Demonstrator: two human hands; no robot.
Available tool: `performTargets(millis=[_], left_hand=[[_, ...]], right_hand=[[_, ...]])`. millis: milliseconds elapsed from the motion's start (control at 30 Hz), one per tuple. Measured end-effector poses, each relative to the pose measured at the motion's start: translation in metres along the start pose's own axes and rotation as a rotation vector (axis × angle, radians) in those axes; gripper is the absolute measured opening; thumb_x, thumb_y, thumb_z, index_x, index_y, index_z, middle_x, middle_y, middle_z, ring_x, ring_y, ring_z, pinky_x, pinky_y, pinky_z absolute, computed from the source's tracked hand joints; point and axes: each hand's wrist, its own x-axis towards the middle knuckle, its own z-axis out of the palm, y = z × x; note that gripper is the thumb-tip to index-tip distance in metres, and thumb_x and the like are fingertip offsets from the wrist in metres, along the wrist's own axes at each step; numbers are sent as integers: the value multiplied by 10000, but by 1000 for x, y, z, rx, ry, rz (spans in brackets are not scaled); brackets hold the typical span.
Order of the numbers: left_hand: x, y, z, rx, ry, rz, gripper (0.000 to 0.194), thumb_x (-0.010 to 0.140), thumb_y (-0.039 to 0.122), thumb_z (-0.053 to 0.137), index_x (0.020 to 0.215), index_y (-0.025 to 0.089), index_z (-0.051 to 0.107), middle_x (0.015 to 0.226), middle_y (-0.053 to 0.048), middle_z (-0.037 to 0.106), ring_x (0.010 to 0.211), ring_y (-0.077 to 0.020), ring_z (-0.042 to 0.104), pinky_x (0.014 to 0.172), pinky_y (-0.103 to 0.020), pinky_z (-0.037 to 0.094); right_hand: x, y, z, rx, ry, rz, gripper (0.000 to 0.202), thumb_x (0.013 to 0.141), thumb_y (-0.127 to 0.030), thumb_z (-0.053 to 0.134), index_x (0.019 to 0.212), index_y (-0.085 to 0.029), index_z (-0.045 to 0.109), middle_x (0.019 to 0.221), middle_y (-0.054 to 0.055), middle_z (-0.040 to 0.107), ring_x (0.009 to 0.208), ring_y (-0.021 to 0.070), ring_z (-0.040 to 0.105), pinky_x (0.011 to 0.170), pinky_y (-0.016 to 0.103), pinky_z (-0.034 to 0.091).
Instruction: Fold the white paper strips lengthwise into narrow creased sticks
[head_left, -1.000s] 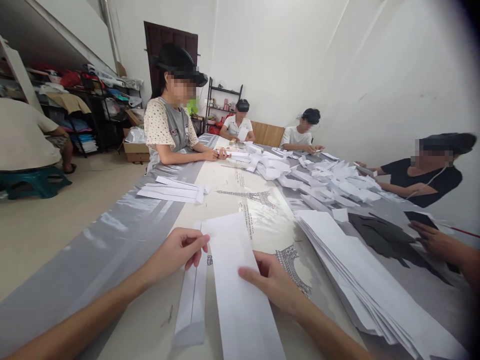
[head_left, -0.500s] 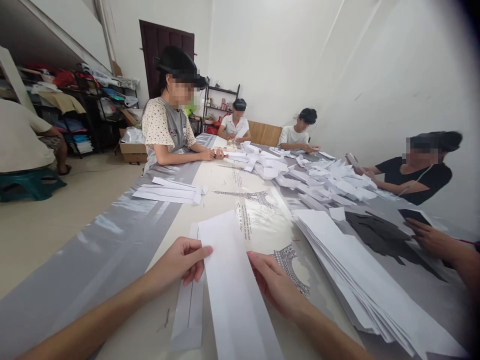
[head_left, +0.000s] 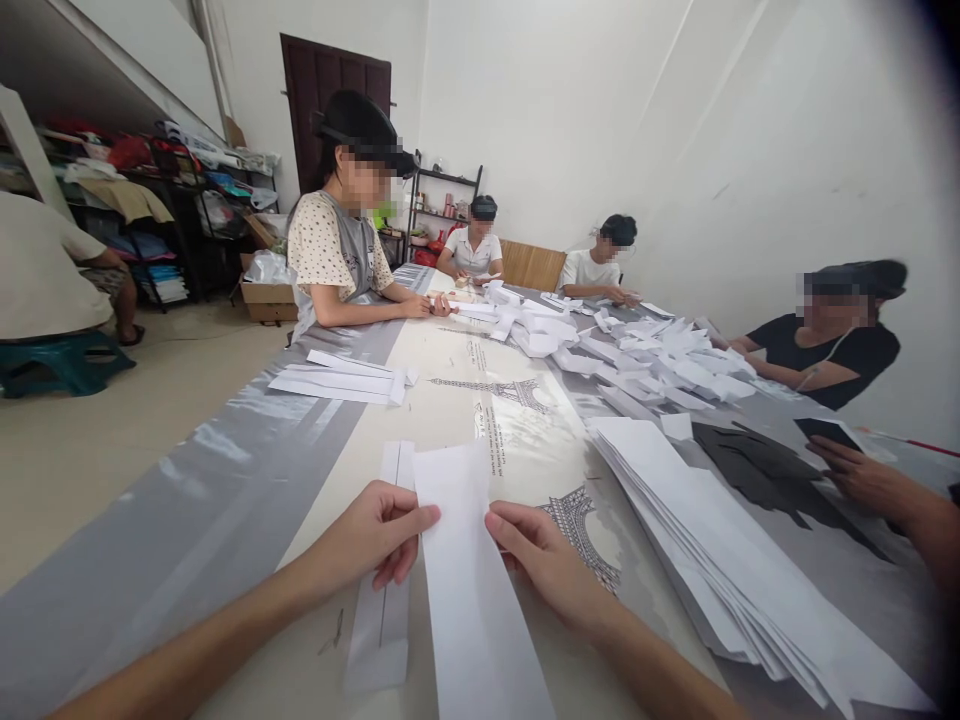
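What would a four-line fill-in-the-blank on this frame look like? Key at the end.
1. The paper sheet between the left hand and the right hand is ____ in colour.
2. The paper strip with a dark line shows partly behind the ____ hand.
3. The tablecloth bears drawings of the Eiffel ____.
4. The stack of sheets lies to the ____ of the right hand.

Missing words: white; left; Tower; right.

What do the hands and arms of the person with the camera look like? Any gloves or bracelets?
The left hand and right hand are bare: no gloves, and no rings that I can see. The slim forearms show no sleeves, watch or bracelets.
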Motion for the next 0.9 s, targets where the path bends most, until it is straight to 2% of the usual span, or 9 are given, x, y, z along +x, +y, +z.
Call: performTargets(millis=[100, 200, 300, 433, 500, 567, 700, 800, 900], left_hand=[[0, -4, 2, 48, -25, 12, 562, 909, 619, 572, 556, 210, 417, 422, 23, 549, 323, -84, 390, 386, -229, 284], [-1, -5, 1, 119, -32, 33, 574, 953, 641, 492, 583, 202, 473, 426, 25, 541, 334, -89, 391, 414, -236, 325], [0, -2, -10, 364, 71, 168, 579, 1006, 616, 394, 659, 190, 574, 490, 16, 566, 428, -113, 468, 509, -250, 395], [7, -8, -38, 898, 276, 447, 422, 1042, 464, 390, 891, 200, 681, 843, -40, 700, 771, -184, 635, 735, -293, 474], [12, -18, -50, 1024, 282, 544, 365, 1042, 406, 394, 1049, 203, 697, 1101, -84, 711, 1020, -235, 655, 913, -347, 485], [17, -30, -55, 1078, 280, 557, 346, 1033, 401, 423, 1152, 203, 681, 1240, -103, 688, 1170, -267, 623, 1009, -389, 471], [21, -45, -43, 1145, 333, 532, 384, 1048, 367, 373, 1214, 158, 649, 1315, -158, 659, 1245, -303, 596, 1070, -462, 448], [20, -46, -30, 1183, 335, 529, 376, 1047, 347, 371, 1211, 135, 635, 1316, -182, 649, 1248, -323, 588, 1057, -488, 451], [16, -41, -22, 1164, 286, 531, 327, 1036, 343, 426, 1199, 144, 628, 1326, -167, 635, 1259, -328, 571, 1066, -498, 432]], right_hand=[[0, 2, 0, 30, 16, 12, 453, 905, -632, 631, 767, -202, 600, 772, -18, 520, 666, 131, 483, 602, 259, 425], [1, 4, -2, -11, 10, 12, 413, 903, -588, 662, 760, -204, 606, 753, -18, 556, 675, 145, 534, 633, 277, 448], [2, 5, -5, -52, 10, 3, 366, 905, -555, 675, 802, -205, 649, 763, -5, 608, 717, 170, 594, 673, 300, 470], [2, 3, -8, -88, 59, 9, 337, 894, -554, 690, 931, -218, 694, 894, 26, 692, 799, 196, 638, 702, 310, 482], [2, 3, -10, -110, 82, 12, 351, 893, -569, 682, 919, -219, 681, 869, 18, 677, 773, 188, 622, 690, 307, 470], [2, 6, -11, -135, 129, 12, 361, 893, -578, 677, 978, -229, 654, 788, -10, 618, 713, 172, 578, 658, 301, 445], [4, 19, -12, -318, 220, -26, 465, 927, -551, 636, 1271, -255, 532, 720, -50, 511, 646, 159, 487, 625, 304, 408], [6, 30, -11, -497, 228, -84, 447, 970, -510, 577, 1322, -243, 516, 763, -26, 537, 671, 167, 488, 637, 317, 413], [8, 33, -9, -558, 239, -77, 459, 985, -496, 549, 1359, -232, 517, 790, -10, 568, 678, 173, 504, 645, 326, 428]])
